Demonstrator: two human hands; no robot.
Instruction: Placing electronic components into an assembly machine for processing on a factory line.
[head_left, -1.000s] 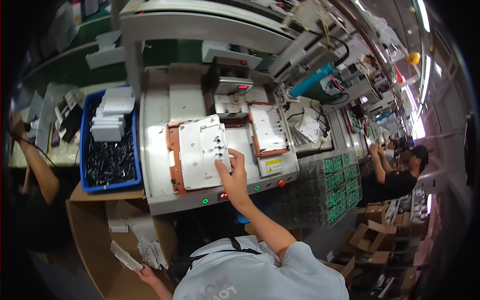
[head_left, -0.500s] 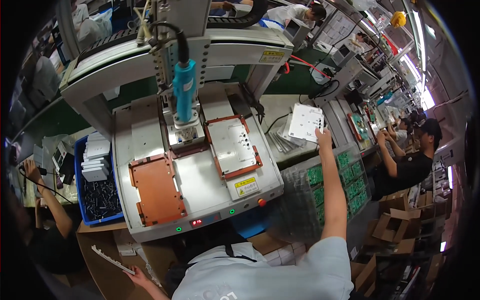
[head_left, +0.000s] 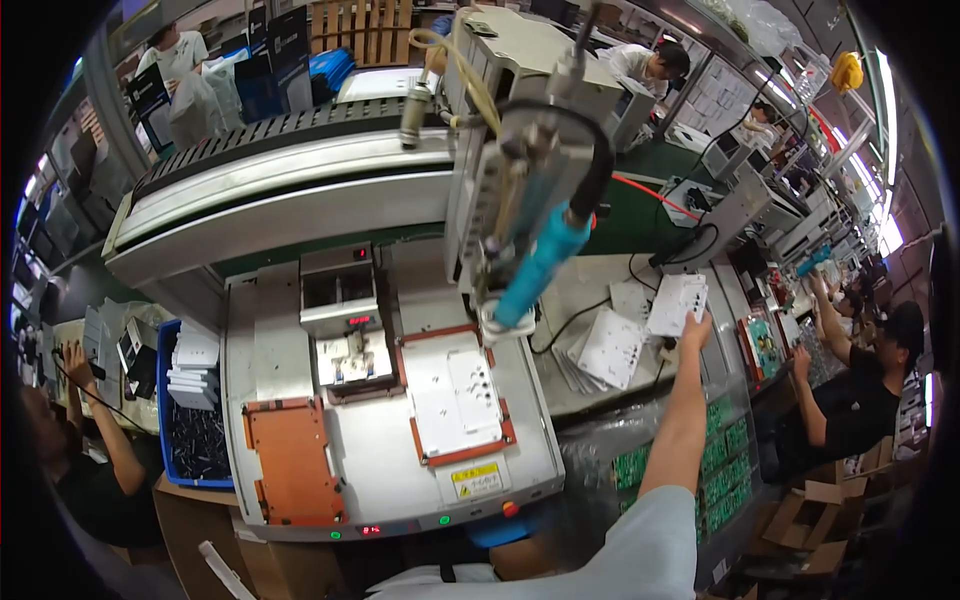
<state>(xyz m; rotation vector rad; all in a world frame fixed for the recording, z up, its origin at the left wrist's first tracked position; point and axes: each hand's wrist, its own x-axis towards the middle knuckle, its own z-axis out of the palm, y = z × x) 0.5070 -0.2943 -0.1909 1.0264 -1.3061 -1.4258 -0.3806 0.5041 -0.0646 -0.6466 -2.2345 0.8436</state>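
My right hand [head_left: 697,328] is closed on the lower right edge of a white panel [head_left: 677,303] with small dark holes. The panel is held over the bench, just right of a loose stack of similar white panels [head_left: 608,348]. My left hand is out of view; a pale strip [head_left: 226,572] shows at the lower left edge, and what holds it is hidden. Before me stands a screw-driving machine with a blue electric screwdriver [head_left: 543,268]. Under it, a white panel [head_left: 453,395] lies in the right orange-brown fixture [head_left: 428,350]. The left orange-brown fixture [head_left: 290,460] holds no panel.
Green circuit boards [head_left: 722,455] lie in clear trays below my right forearm. A blue bin [head_left: 168,400] with white pieces and dark small parts stands left of the machine. A cardboard box [head_left: 200,530] sits at the lower left. Co-workers sit at both sides.
My right hand has carried the panel away to the right of the stack. The screwdriver has travelled right and looks tilted. My left hand has left the view, and the whole view has shifted.
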